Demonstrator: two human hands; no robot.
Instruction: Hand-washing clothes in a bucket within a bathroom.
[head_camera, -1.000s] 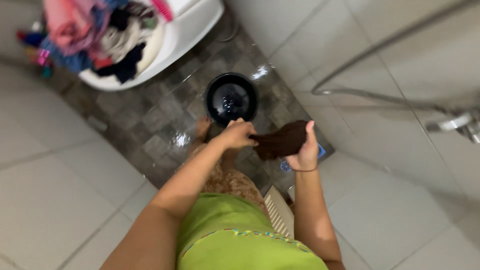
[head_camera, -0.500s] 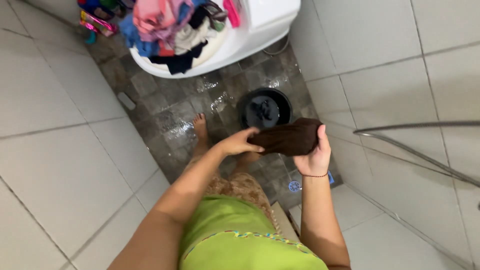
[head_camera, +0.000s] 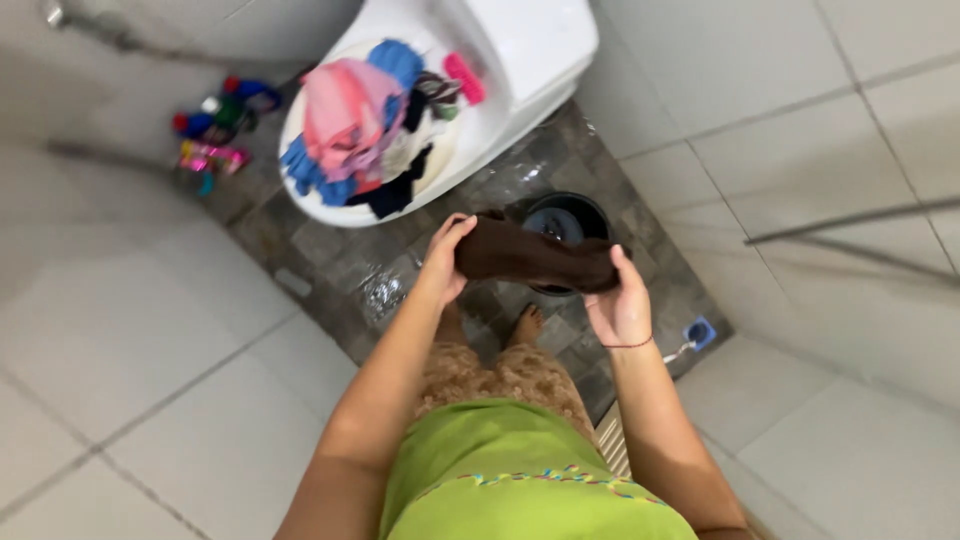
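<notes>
**A home bathroom, in use for laundry**

A white toilet (head_camera: 520, 60) stands against pale tiled walls, its seat heaped with mixed clothes (head_camera: 365, 125). In front of the toilet the floor is wet grey stone tile, with a dark bucket (head_camera: 570, 215) just beside it and small bottles (head_camera: 215, 135) to its left.

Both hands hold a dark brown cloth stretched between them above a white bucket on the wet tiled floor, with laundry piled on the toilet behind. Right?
Not quite: the bucket is black, not white, as the head view shows. The rest holds: the left hand and right hand stretch the dark brown cloth above it, with laundry piled on the toilet.
</notes>
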